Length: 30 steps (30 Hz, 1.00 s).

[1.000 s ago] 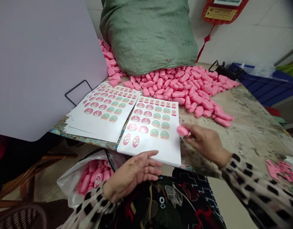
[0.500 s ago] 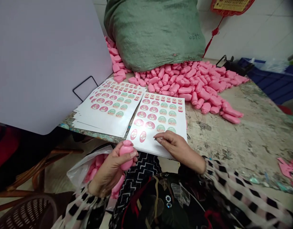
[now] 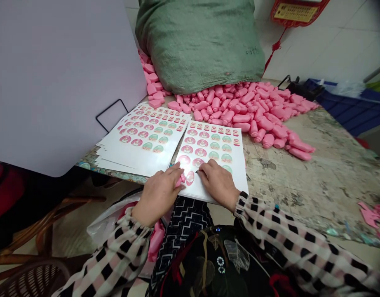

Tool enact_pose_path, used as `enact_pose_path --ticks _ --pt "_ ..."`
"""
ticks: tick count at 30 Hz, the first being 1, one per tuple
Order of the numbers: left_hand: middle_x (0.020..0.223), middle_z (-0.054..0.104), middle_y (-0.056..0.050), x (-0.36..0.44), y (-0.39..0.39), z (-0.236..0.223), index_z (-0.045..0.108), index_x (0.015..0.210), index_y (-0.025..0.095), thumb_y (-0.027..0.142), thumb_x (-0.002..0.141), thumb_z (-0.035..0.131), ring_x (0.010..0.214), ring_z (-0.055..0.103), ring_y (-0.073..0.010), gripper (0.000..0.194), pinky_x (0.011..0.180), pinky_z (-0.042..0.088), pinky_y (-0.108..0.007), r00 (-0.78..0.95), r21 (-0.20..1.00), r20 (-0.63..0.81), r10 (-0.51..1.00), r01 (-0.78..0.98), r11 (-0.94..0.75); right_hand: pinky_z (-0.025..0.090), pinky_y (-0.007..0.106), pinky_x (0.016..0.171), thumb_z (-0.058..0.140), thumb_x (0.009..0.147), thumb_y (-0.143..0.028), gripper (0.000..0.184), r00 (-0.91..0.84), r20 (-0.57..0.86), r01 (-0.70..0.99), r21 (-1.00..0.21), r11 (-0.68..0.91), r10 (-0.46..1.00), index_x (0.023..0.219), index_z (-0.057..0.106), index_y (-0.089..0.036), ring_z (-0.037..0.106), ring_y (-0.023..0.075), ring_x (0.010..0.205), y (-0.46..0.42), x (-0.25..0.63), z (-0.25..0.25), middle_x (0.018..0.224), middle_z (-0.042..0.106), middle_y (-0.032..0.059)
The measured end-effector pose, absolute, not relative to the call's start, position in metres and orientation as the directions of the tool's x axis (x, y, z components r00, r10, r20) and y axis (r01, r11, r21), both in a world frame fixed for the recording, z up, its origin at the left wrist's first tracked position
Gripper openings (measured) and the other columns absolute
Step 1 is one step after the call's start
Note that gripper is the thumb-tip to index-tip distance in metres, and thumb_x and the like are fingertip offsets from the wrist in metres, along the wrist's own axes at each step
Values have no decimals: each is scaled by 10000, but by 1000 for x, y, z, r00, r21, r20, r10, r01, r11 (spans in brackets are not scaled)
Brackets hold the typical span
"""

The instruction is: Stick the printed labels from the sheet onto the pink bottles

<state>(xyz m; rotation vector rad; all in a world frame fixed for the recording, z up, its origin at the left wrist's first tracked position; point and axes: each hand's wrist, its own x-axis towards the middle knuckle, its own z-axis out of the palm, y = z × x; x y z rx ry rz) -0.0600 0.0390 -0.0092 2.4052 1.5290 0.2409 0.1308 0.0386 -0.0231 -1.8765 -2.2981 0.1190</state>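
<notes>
My left hand (image 3: 159, 193) is closed around a small pink plastic bottle (image 3: 180, 180), of which only a bit shows under the fingers, and rests on the near edge of a white sticker sheet (image 3: 236, 173). My right hand (image 3: 217, 181) lies on the same sheet with its fingers bent, the fingertips pressing at an oval pink sticker (image 3: 190, 177) in the bottom row. The sheet carries rows of pink and green round stickers.
A second stack of sticker sheets (image 3: 137, 152) lies to the left. A heap of pink bottles (image 3: 258, 115) spreads in front of a green sack (image 3: 196, 41). A plastic bag with labelled bottles (image 3: 106, 227) hangs below the table edge. A white board (image 3: 54, 82) stands at left.
The pink bottle passed from my right hand to my left. My left hand then rose with it onto the sheet's near edge. My right hand moved left onto the stickers.
</notes>
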Motion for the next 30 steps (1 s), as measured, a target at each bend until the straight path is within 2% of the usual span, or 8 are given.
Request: enact_pose_path --ticks 3,5,11,16,22,30 --pt "1371 472 -34 -62 45 -6 559 1162 261 362 841 484 993 591 -253 345 820 429 -366 471 328 -80 879 845 -423 314 280 556 333 943 -330 277 -263 81 959 -86 270 961 916 577 -202 546 174 774 38 131 -20 908 547 62" --pt "1358 488 -31 -64 49 -6 566 1152 272 379 839 485 1041 578 -258 341 827 429 -356 485 368 -103 869 830 -420 320 283 565 333 944 -318 278 -311 78 948 -51 315 947 914 582 -198 545 178 776 38 132 -19 904 549 65" --pt "1397 443 -16 -67 54 -11 526 1224 289 402 825 496 1193 494 -247 416 891 414 -357 476 426 -115 872 816 -390 328 279 580 342 940 -280 265 -383 58 921 -47 386 922 917 590 -192 527 168 766 40 137 -18 907 553 69" --pt "1409 424 -19 -69 54 -14 508 1259 272 419 821 498 1240 451 -213 462 969 372 -338 485 473 -113 867 794 -383 333 276 596 359 932 -274 247 -414 53 904 -96 418 909 932 592 -192 518 165 775 40 141 -19 913 550 66" --pt "1405 432 -16 -71 56 -18 495 1276 262 433 827 489 1282 399 -187 481 1002 349 -326 511 491 -100 854 772 -404 355 253 632 368 933 -282 227 -401 63 881 -247 403 914 1008 565 -199 516 149 809 40 145 -26 954 539 52" --pt "1401 435 -47 -71 57 -18 484 1291 229 424 837 480 1312 351 -177 494 1035 315 -329 530 509 -111 841 757 -410 349 257 598 343 942 -271 246 -304 66 917 -249 311 950 984 574 -198 519 151 799 26 136 -31 956 520 58"
